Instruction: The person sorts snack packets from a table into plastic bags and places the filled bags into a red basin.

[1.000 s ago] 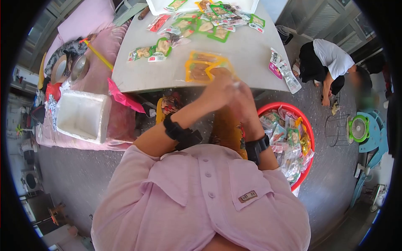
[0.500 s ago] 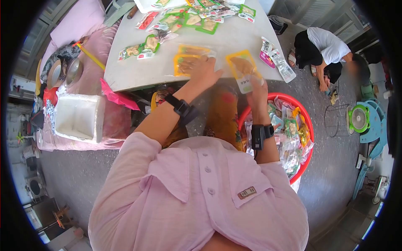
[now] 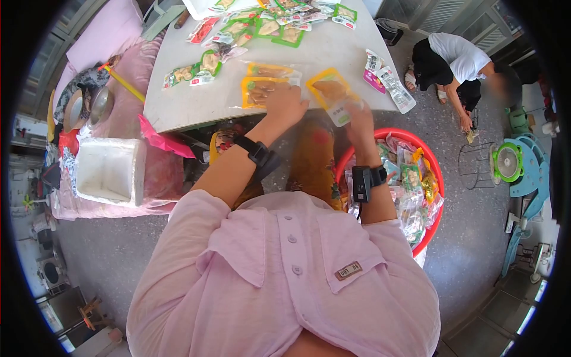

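My right hand (image 3: 360, 122) is closed on the lower end of a yellow-edged snack packet (image 3: 331, 90), tilted just above the table's near edge. Brown food shows through its clear window. To its left, two similar packets lie one behind the other: a nearer yellow packet (image 3: 256, 93) and a farther yellow packet (image 3: 262, 70). The fingers of my left hand (image 3: 286, 108) are curled at the right end of the nearer one and seem to grip it, though the fingertips are partly hidden.
Green and red packets (image 3: 267, 27) are heaped on the white table (image 3: 178, 107). White and pink packets (image 3: 389, 83) lie at its right edge. A red basin (image 3: 439, 178) full of packets stands by my right leg. A person (image 3: 458, 62) crouches at right. A foam box (image 3: 110, 169) sits at left.
The packet in my right hand has shifted slightly left, nearer the other two. My left hand has drawn back a little toward the table edge. The crouching person's hand has moved slightly.
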Motion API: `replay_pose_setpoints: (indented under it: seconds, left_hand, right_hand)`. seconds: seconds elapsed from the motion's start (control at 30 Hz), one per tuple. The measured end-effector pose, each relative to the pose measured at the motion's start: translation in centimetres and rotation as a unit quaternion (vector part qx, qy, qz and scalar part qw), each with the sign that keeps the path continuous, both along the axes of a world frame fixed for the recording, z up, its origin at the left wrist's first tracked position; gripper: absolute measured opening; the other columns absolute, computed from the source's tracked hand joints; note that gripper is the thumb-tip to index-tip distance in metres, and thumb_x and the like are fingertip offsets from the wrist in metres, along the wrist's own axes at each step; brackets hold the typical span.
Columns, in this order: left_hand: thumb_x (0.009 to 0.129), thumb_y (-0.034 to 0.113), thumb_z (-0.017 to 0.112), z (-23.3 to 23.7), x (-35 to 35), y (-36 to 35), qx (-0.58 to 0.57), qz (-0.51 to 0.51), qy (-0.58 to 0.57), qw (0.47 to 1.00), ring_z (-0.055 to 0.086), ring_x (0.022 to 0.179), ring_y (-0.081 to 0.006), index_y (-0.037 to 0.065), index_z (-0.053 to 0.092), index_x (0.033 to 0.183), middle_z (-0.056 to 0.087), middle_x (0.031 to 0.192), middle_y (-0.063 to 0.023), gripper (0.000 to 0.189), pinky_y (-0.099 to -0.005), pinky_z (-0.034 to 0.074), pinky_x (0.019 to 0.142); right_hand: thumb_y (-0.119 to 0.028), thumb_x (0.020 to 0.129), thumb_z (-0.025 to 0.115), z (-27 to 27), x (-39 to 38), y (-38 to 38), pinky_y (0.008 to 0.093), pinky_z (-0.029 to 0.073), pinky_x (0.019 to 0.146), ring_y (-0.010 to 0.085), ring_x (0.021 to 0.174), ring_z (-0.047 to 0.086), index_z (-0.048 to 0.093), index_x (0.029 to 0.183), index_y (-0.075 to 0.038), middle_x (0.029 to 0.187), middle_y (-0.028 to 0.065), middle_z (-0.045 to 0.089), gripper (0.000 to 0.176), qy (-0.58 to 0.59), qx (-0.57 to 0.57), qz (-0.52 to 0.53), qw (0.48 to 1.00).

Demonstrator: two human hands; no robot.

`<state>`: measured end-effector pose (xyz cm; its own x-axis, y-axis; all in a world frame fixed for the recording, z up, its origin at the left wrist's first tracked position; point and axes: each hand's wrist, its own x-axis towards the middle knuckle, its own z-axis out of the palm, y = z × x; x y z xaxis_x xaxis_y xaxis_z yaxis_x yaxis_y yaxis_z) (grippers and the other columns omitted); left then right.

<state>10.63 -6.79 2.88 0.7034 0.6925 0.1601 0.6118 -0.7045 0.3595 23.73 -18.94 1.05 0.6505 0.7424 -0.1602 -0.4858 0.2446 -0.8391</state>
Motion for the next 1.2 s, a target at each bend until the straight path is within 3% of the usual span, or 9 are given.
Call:
replay_pose_setpoints:
  seconds: [0.2,0.3,0.5,0.77,0.87,1.0,1.2]
  left_hand:
    - [0.068,0.031,0.051,0.1,0.7,-0.2,-0.001,-0.009,0.015,1.000,0.053,0.076,-0.0310,0.001,0.053,0.080,0.051,0.082,-0.0157,0.032,-0.0409,0.043,0.063]
    - [0.069,0.027,0.049,0.3,0.9,-0.3,-0.001,-0.014,0.024,1.000,0.053,0.076,-0.0311,0.001,0.054,0.080,0.051,0.083,-0.0160,0.029,-0.0411,0.043,0.064]
    - [0.070,0.021,0.045,-1.4,1.1,0.7,-0.031,0.004,-0.011,0.999,0.052,0.075,-0.0322,0.002,0.054,0.078,0.052,0.082,-0.0178,0.023,-0.0409,0.042,0.065]
    - [0.072,0.017,0.044,-1.7,0.0,1.0,-0.114,0.001,-0.124,0.986,0.050,0.074,-0.0326,0.001,0.052,0.073,0.052,0.079,-0.0173,0.018,-0.0404,0.039,0.063]
    - [0.072,0.015,0.045,-1.6,-0.8,0.3,-0.028,0.003,-0.182,0.983,0.049,0.074,-0.0321,0.001,0.051,0.071,0.051,0.075,-0.0166,0.015,-0.0401,0.038,0.063]
    - [0.073,0.015,0.043,-1.2,-1.8,0.3,-0.006,0.007,-0.224,0.975,0.047,0.071,-0.0338,0.001,0.047,0.065,0.049,0.069,-0.0173,0.017,-0.0427,0.037,0.062]
    - [0.072,0.014,0.044,-1.7,-2.1,0.8,-0.017,0.014,-0.255,0.967,0.047,0.072,-0.0335,0.002,0.048,0.066,0.050,0.070,-0.0162,0.014,-0.0423,0.038,0.061]
  right_hand:
    - [-0.003,0.077,0.044,0.7,-0.5,-0.1,0.0282,0.048,0.062,0.0173,0.073,0.057,0.046,0.097,0.000,0.086,0.0098,0.055,0.020,-0.021,-0.012,-0.004,1.000]
    - [-0.003,0.077,0.044,0.4,-0.4,0.1,0.0283,0.048,0.062,0.0176,0.073,0.057,0.046,0.097,0.000,0.086,0.0097,0.055,0.020,-0.005,-0.013,-0.084,0.996]
    - [-0.003,0.077,0.044,0.0,0.1,0.0,0.0311,0.049,0.062,0.0198,0.074,0.057,0.044,0.099,0.000,0.087,0.0106,0.054,0.022,-0.018,0.012,0.020,1.000]
    - [-0.002,0.076,0.045,-0.3,0.6,0.1,0.0323,0.049,0.063,0.0205,0.074,0.057,0.044,0.098,0.001,0.085,0.0115,0.055,0.022,0.047,0.018,0.071,0.996]
    - [-0.001,0.076,0.044,0.1,0.9,0.4,0.0326,0.049,0.063,0.0208,0.073,0.057,0.044,0.098,0.001,0.085,0.0115,0.055,0.022,0.006,-0.015,0.079,0.997]
    - [-0.001,0.076,0.044,0.2,1.7,0.5,0.0330,0.049,0.063,0.0213,0.073,0.057,0.044,0.098,0.002,0.086,0.0119,0.055,0.023,-0.004,-0.017,0.116,0.993]
    - [0.000,0.075,0.045,-1.4,2.2,0.1,0.0338,0.049,0.064,0.0224,0.074,0.057,0.044,0.098,0.004,0.087,0.0128,0.054,0.024,0.023,-0.035,0.065,0.997]
